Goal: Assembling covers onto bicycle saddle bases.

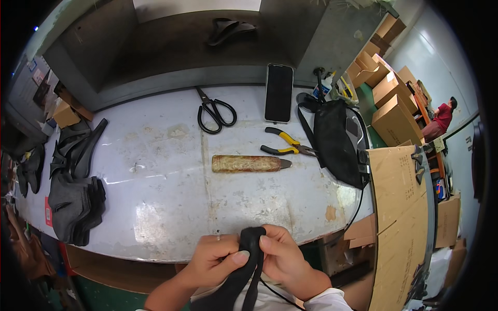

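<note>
At the near edge of the worn metal table (155, 197), my left hand (215, 259) and my right hand (282, 256) both pinch a folded black fabric piece (249, 249). Its top sticks up between my thumbs and its lower end hangs down toward my lap. Beyond my hands lie a brown cylindrical tool with a dark tip (249, 164), yellow-handled pliers (285, 144), black scissors (213, 111) and a black phone (278, 92).
Stacks of dark grey and black fabric pieces (75, 199) sit at the table's left end. A black bag (337, 140) lies at the right end, beside a cardboard sheet (402, 207). Cardboard boxes (391, 103) stand at far right, near a person in red (441, 120).
</note>
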`<act>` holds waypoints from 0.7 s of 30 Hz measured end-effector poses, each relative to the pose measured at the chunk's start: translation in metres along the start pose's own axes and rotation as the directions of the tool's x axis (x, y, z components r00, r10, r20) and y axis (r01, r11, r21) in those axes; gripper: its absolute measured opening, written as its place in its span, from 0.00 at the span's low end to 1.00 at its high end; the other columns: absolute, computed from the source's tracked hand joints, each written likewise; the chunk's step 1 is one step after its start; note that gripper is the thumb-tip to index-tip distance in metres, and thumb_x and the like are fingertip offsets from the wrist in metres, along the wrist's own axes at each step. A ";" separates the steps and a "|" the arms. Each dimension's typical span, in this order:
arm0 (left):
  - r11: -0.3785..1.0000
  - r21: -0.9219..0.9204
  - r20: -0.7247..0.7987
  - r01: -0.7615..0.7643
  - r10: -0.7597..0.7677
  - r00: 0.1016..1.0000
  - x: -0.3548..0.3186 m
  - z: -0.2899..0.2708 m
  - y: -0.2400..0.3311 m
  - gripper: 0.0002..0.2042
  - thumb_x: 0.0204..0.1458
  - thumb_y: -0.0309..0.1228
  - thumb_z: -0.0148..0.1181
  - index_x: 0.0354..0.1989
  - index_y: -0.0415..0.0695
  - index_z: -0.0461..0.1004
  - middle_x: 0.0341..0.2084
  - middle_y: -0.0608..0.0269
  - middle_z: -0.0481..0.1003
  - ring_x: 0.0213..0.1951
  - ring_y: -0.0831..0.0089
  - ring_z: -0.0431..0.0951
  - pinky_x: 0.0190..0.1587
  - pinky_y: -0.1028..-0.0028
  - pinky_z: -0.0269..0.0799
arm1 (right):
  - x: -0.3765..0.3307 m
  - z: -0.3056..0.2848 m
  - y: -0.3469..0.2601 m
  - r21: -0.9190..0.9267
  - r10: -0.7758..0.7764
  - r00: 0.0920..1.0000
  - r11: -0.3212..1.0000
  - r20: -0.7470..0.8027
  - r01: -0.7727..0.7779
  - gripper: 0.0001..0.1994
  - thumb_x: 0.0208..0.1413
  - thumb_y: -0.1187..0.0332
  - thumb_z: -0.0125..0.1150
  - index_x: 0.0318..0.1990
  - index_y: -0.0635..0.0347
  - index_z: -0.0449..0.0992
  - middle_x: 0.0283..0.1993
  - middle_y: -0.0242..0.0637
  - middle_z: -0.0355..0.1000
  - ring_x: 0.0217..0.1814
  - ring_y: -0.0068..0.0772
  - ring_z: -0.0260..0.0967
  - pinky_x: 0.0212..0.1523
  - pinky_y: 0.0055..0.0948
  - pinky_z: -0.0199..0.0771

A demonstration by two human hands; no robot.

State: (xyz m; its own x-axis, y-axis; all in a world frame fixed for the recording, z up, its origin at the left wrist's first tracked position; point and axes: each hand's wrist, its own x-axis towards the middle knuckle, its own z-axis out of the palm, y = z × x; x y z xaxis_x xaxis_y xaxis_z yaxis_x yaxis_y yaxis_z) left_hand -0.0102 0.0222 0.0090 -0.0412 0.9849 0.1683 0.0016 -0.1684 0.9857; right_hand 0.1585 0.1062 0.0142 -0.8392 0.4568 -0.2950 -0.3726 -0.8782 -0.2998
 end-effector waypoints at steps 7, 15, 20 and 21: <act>0.919 -0.148 0.112 0.365 -0.351 0.930 0.000 0.003 0.033 0.10 0.55 0.32 0.62 0.29 0.38 0.77 0.17 0.65 0.72 0.21 0.81 0.70 0.23 0.77 0.63 | -0.001 -0.006 0.005 -0.415 -0.317 0.944 0.874 -0.091 0.254 0.08 0.58 0.77 0.60 0.44 0.71 0.74 0.39 0.39 0.77 0.36 0.23 0.74 0.38 0.20 0.74; 0.993 -0.110 -0.464 -0.048 -0.008 0.886 -0.011 0.003 0.024 0.07 0.51 0.27 0.64 0.28 0.36 0.78 0.21 0.64 0.77 0.25 0.80 0.75 0.28 0.77 0.68 | -0.012 0.023 0.015 -0.816 -0.332 0.776 0.029 0.536 0.577 0.21 0.58 0.75 0.54 0.59 0.70 0.65 0.44 0.49 0.72 0.44 0.46 0.73 0.44 0.33 0.72; 0.965 -0.242 -0.440 0.096 -0.198 0.876 0.003 0.014 0.037 0.11 0.44 0.21 0.70 0.36 0.38 0.76 0.30 0.65 0.77 0.37 0.78 0.76 0.41 0.75 0.72 | 0.001 0.020 0.009 -0.870 -0.283 0.856 0.117 0.433 0.479 0.24 0.60 0.80 0.50 0.65 0.66 0.61 0.45 0.48 0.71 0.38 0.40 0.71 0.40 0.28 0.72; 0.966 -0.238 -0.415 0.099 -0.193 0.889 0.004 0.012 0.039 0.12 0.44 0.22 0.70 0.37 0.38 0.74 0.29 0.67 0.76 0.35 0.79 0.75 0.40 0.77 0.71 | -0.007 0.022 -0.001 -0.933 -0.108 0.961 0.233 0.256 0.275 0.23 0.63 0.78 0.47 0.66 0.65 0.60 0.49 0.46 0.72 0.44 0.31 0.72 0.43 0.25 0.72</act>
State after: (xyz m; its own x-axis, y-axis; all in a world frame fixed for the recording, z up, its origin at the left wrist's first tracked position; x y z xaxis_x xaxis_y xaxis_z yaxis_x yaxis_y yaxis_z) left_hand 0.0021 0.0203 0.0482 -0.4511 0.8914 -0.0432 -0.2404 -0.0747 0.9678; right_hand 0.1558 0.1004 0.0366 -0.8673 0.4975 -0.0185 0.0519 0.0536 -0.9972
